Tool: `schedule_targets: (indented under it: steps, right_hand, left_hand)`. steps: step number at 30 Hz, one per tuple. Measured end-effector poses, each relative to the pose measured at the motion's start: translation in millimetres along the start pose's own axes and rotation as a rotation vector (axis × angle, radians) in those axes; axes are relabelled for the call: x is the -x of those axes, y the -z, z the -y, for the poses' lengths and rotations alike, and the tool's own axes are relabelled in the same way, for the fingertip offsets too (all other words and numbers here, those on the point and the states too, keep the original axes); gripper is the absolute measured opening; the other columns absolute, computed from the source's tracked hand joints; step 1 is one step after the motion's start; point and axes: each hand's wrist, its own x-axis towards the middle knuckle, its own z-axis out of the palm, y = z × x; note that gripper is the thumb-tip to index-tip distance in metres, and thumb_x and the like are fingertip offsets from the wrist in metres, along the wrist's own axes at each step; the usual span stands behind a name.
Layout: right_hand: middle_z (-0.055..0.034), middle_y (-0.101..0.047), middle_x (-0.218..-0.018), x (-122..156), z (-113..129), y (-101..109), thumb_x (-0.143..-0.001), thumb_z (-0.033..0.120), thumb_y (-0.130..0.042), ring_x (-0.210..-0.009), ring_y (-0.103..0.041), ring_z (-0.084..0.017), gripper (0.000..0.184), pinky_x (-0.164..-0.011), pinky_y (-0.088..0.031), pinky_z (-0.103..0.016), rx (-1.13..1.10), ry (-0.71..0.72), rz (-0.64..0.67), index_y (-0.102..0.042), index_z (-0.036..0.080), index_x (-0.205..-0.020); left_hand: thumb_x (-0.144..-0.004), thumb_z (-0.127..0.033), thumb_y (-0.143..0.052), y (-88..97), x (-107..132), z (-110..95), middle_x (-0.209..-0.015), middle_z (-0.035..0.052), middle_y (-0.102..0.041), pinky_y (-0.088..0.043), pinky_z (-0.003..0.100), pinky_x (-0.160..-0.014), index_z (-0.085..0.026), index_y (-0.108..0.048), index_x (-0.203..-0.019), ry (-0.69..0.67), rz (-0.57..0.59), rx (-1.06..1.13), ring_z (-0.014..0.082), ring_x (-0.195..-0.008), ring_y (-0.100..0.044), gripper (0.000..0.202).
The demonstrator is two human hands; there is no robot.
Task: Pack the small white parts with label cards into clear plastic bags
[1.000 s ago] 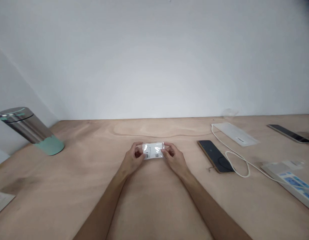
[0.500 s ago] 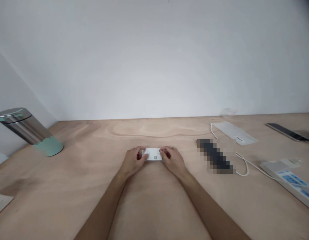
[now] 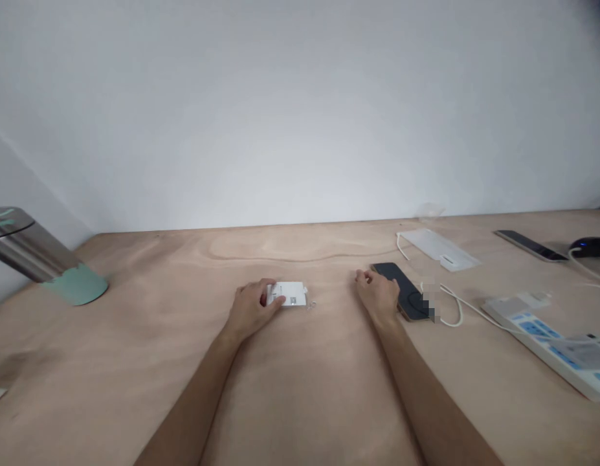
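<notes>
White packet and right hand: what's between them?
Head view: only bare table separates the white packet from the right hand.

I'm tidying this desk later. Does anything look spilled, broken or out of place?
Nothing spilled or broken. Only the white cable sprawls in a loose loop beside the phone, and the steel bin at left appears to lean.

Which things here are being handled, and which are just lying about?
Being handled: packet, held at its left end by the left hand; dark phone, right beside the right hand.

Lying about: steel cup, cable, power strip, flat white box, second phone, mouse.
</notes>
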Motion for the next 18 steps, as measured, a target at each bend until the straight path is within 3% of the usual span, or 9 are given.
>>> schedule_targets:
  steps: [6, 11, 15, 18]
  right_hand:
    - [-0.0031, -0.062, -0.058, 10, 13, -8, -0.089, 0.036, -0.039, -0.059, -0.055, -0.018, 0.037, -0.102, -0.022, -0.05, -0.026, 0.159, -0.029, -0.066, 0.02, -0.07]
    - [-0.0007, -0.057, -0.054, 17, 26, -15, -0.089, 0.036, -0.04, -0.056, -0.052, -0.016, 0.037, -0.103, -0.022, -0.05, -0.115, 0.26, 0.036, -0.063, 0.02, -0.066]
    - [-0.0054, -0.066, -0.074, 22, 35, -16, -0.085, 0.03, -0.045, -0.071, -0.058, -0.02, 0.025, -0.084, -0.042, -0.037, -0.314, 0.336, 0.149, -0.066, 0.019, -0.086]
    - [-0.0072, -0.066, -0.099, 30, 45, -17, -0.078, 0.019, -0.045, -0.088, -0.059, -0.02, 0.033, -0.083, -0.045, -0.034, -0.462, 0.46, 0.269, -0.062, 0.019, -0.107]
  left_hand:
    - [-0.081, -0.047, -0.056, -0.1, 0, 1, -0.072, 0.0, -0.061, -0.039, 0.035, -0.081, -0.022, -0.06, -0.111, -0.001, 0.014, -0.016, 0.019, -0.076, -0.057, 0.04]
    - [-0.082, -0.047, -0.056, 1.3, -1, -1, -0.074, 0.0009, -0.062, -0.04, 0.036, -0.082, -0.022, -0.062, -0.111, 0.002, 0.021, -0.027, 0.0199, -0.078, -0.059, 0.039]
    - [-0.081, -0.045, -0.057, 1.9, -1, -2, -0.08, 0.0028, -0.066, -0.04, 0.036, -0.083, -0.022, -0.064, -0.111, 0.01, 0.018, -0.006, 0.0206, -0.081, -0.06, 0.039]
    - [-0.082, -0.043, -0.058, 1.9, -1, -2, -0.09, 0.0052, -0.069, -0.04, 0.036, -0.084, -0.022, -0.065, -0.112, 0.002, 0.003, 0.018, 0.021, -0.083, -0.06, 0.038]
